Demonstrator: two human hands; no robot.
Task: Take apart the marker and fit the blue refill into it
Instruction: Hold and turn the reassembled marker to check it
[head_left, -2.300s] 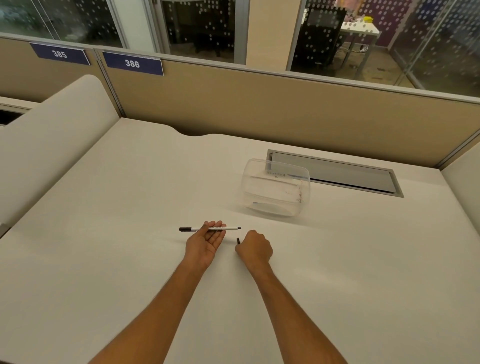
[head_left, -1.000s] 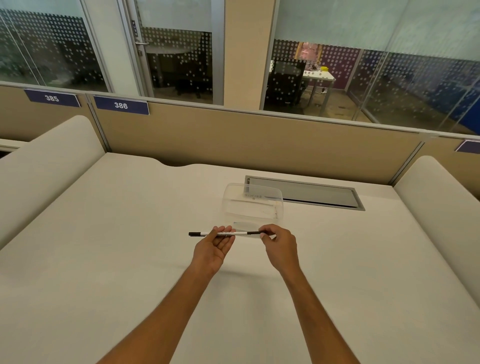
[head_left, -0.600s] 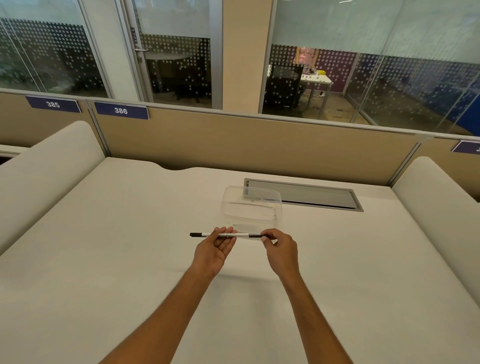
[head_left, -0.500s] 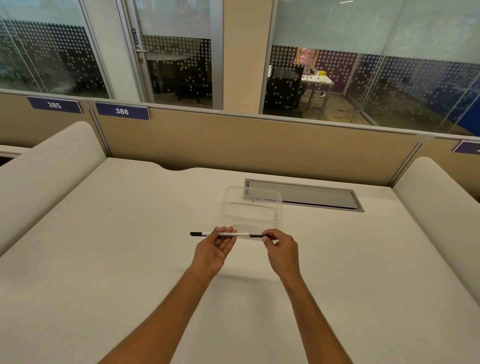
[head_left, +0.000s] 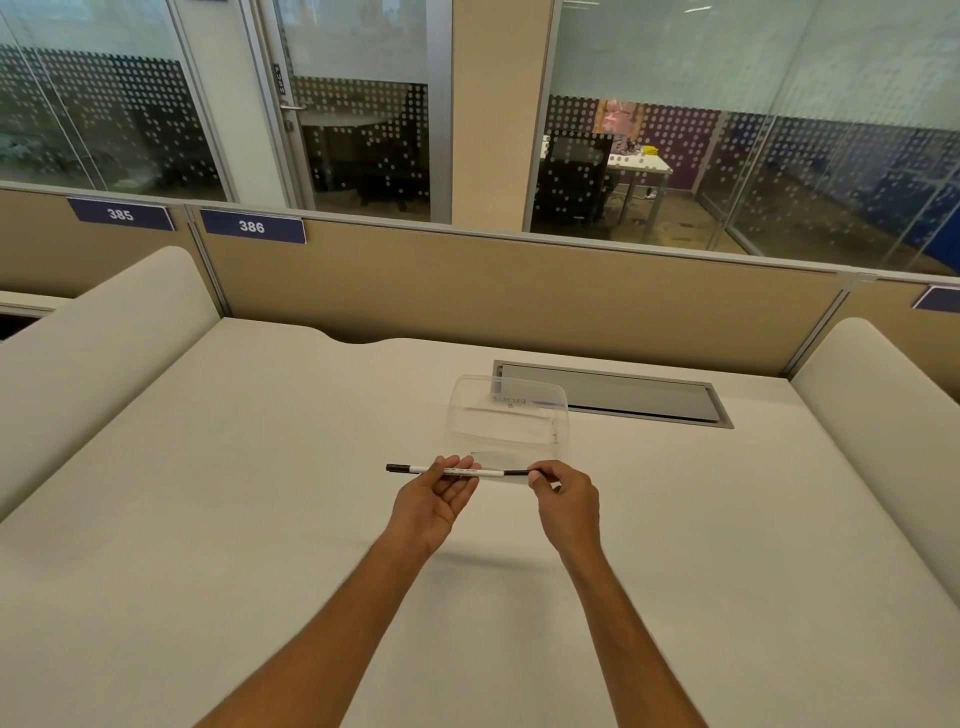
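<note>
A thin white marker (head_left: 467, 472) with a black cap at its left end lies level above the desk, held in front of me. My left hand (head_left: 434, 501) grips the white barrel from below with its fingertips. My right hand (head_left: 563, 499) pinches a dark rod (head_left: 515, 472) that sticks out of the barrel's right end. Whether that rod is blue I cannot tell. Both hands are lifted off the white desk (head_left: 260, 493).
A clear plastic container (head_left: 511, 421) stands just behind the marker. Behind it, a grey cable hatch (head_left: 623, 395) is set into the desk. A tan partition (head_left: 519, 296) closes the far edge, and padded white dividers flank both sides.
Since 2.3 s ago my right hand rose from the desk to the marker's right end. Over the last second the dark rod has shown a little more length out of the barrel.
</note>
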